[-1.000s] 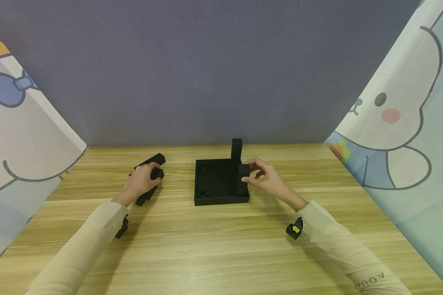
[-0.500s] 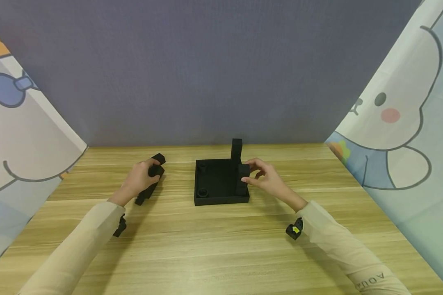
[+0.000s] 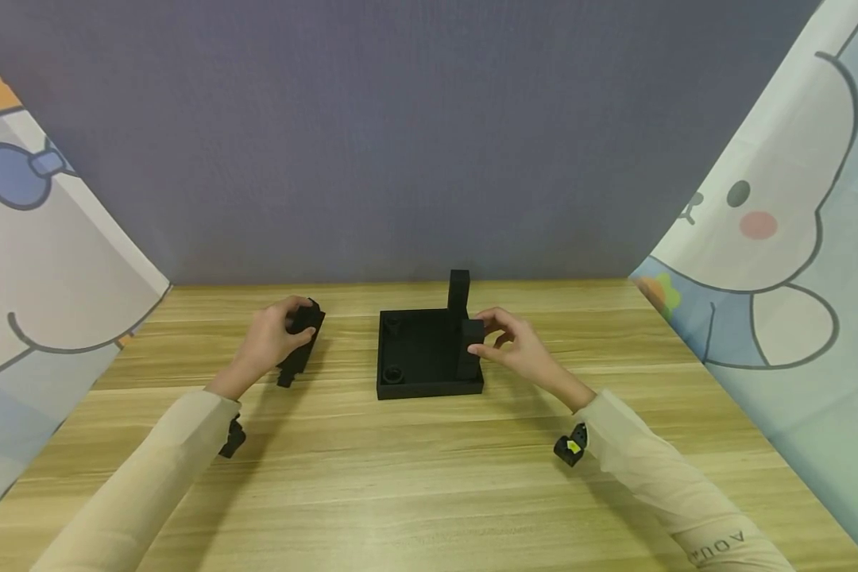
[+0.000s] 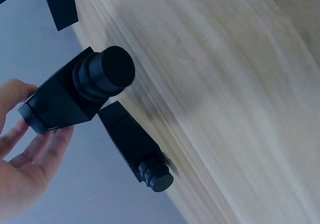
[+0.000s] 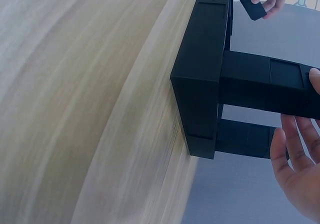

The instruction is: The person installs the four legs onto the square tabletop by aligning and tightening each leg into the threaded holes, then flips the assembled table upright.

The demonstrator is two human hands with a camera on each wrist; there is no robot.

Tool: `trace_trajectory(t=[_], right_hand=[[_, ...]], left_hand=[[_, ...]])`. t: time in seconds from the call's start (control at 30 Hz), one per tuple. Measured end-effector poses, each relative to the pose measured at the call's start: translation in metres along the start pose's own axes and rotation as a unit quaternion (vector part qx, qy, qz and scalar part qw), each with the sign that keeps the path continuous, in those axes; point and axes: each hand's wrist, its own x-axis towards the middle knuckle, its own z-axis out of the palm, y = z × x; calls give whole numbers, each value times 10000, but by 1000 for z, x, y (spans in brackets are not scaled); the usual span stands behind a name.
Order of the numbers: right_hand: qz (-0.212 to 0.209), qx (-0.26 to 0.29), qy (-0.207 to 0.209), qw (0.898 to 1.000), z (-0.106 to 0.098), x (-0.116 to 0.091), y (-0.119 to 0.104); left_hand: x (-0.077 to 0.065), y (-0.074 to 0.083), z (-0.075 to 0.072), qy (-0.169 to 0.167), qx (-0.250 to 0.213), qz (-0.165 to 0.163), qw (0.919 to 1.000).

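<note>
My left hand grips a black square-sided leg at the left of the table. Its plain end is between my fingers, and its round screw-threaded end points away from the hand in the left wrist view. A second black leg with the same threaded end lies on the table beyond it, mostly hidden in the head view. My right hand pinches the upper part of a leg standing upright at the near right corner of a black square base. Another upright leg stands at the far right corner.
Two ring-shaped sockets, a near one and a far one, are at the base's left corners. A grey panel rises behind the wooden table. Cartoon-printed sheets hang at both sides.
My left hand has shifted slightly away from me with its leg, which has swung to a steeper angle and now covers most of the other loose leg. My right hand has stayed put.
</note>
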Motion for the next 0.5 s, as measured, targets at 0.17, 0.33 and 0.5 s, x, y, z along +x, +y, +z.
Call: trace_trajectory(t=[0.17, 0.33, 0.5], right_hand=[[-10, -4, 3, 10000, 0, 0, 0], [13, -4, 4, 10000, 0, 0, 0], [13, 0, 4, 10000, 0, 1, 0]], left_hand=[[2, 2, 3, 420, -103, 246, 9988], [4, 4, 6, 772, -176, 362, 9962], [7, 9, 10, 1073, -235, 427, 9930]])
